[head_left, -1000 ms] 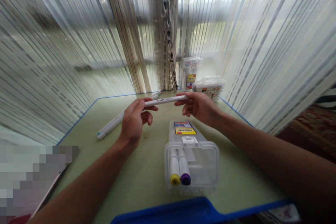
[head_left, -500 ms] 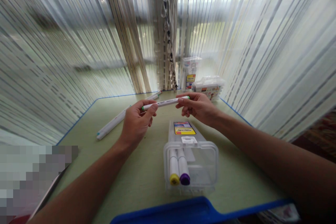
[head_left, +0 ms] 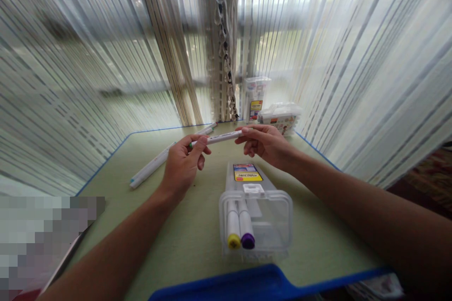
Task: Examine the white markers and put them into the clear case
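Note:
A white marker (head_left: 221,138) with a green end is held level above the green table (head_left: 197,235). My left hand (head_left: 181,167) pinches its left end with thumb and fingers, and my right hand (head_left: 265,143) pinches its right end. Just below lies a clear plastic marker case (head_left: 263,216), its lid end toward me, with a yellow-capped marker (head_left: 233,228) and a purple-capped marker (head_left: 246,226) inside and a yellow label on top.
Two or three white markers (head_left: 155,165) lie in a line on the table's left. Two more clear marker boxes (head_left: 278,116) stand at the back by the striped curtains. A blue plastic piece (head_left: 229,284) overlaps the near edge. A blurred patch sits at lower left.
Both hands have kept hold of the white marker. My left hand slid along it, uncovering the green left end, and the marker shifted slightly left.

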`<state>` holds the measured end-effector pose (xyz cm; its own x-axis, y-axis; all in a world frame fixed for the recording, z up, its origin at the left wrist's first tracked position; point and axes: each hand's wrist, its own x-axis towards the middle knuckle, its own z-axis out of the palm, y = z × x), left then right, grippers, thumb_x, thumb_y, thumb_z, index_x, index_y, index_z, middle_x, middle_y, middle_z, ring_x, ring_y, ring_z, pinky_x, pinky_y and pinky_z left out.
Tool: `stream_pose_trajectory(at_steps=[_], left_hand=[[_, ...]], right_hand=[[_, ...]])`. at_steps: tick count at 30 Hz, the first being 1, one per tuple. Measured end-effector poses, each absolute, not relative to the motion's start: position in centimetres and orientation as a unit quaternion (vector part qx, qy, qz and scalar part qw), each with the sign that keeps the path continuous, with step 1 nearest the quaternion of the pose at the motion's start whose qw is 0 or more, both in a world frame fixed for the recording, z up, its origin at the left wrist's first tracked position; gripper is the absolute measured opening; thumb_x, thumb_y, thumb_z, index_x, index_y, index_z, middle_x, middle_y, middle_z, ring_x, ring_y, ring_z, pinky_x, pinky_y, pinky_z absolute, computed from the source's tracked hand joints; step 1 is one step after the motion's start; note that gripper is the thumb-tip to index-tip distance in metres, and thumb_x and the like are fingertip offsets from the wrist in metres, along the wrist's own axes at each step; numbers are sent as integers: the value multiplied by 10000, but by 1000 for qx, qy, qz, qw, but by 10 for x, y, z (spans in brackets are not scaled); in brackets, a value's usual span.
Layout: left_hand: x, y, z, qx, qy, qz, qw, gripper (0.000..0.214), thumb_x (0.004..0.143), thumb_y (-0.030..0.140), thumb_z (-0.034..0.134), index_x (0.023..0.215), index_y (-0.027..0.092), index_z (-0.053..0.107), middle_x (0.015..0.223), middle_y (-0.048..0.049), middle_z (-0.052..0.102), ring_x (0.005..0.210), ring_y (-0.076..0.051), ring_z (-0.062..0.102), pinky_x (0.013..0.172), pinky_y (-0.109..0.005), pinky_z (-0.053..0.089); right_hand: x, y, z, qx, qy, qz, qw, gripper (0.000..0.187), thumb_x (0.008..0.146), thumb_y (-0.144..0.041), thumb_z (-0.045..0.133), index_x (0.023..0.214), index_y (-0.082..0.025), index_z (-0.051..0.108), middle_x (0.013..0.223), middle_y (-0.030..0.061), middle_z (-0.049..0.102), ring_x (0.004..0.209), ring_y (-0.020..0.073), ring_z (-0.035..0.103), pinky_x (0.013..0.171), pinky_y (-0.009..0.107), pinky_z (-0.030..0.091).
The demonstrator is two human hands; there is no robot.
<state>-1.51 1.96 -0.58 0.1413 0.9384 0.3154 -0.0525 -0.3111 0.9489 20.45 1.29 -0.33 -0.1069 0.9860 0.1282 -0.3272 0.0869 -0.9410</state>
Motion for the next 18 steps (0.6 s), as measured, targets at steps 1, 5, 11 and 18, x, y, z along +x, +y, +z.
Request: stream_pose_trajectory(at_steps=[1, 5, 11, 18], left_hand=[[-15, 20, -6, 594, 367, 545, 464, 283, 853, 394, 700, 950, 129, 686, 705, 3, 641, 425, -47, 437, 407, -193, 361], [-15, 21, -5, 566, 368, 555, 486, 295, 871, 398, 654, 971, 122, 682, 727, -16, 663, 422, -54, 453, 411, -202, 368], [-14, 19, -2, 531, 372, 565, 510, 318, 872, 405, 629, 981, 111, 683, 708, -32, 674, 427, -69, 457, 415, -212, 377], [-15, 19, -2, 531, 370, 562, 515, 358, 843, 442, 662, 969, 109, 692, 681, -36, 684, 421, -71, 450, 419, -215, 372]], right_hand=[[204, 12, -2, -351, -465, 581, 569, 175, 820, -275, 774, 903, -125, 745, 763, 73, 773, 468, 98, 650, 413, 181, 477], [204, 10, 1, -352, -451, 589, 570, 151, 921, -203, 612, 956, -118, 732, 785, 88, 780, 463, 107, 654, 413, 191, 485], [204, 8, 4, -360, -435, 599, 568, 230, 959, -215, 515, 984, -117, 721, 802, 99, 785, 466, 122, 656, 419, 212, 490], [204, 9, 4, -363, -435, 595, 569, 223, 962, -231, 523, 1003, -127, 717, 814, 102, 786, 472, 123, 655, 430, 222, 487]])
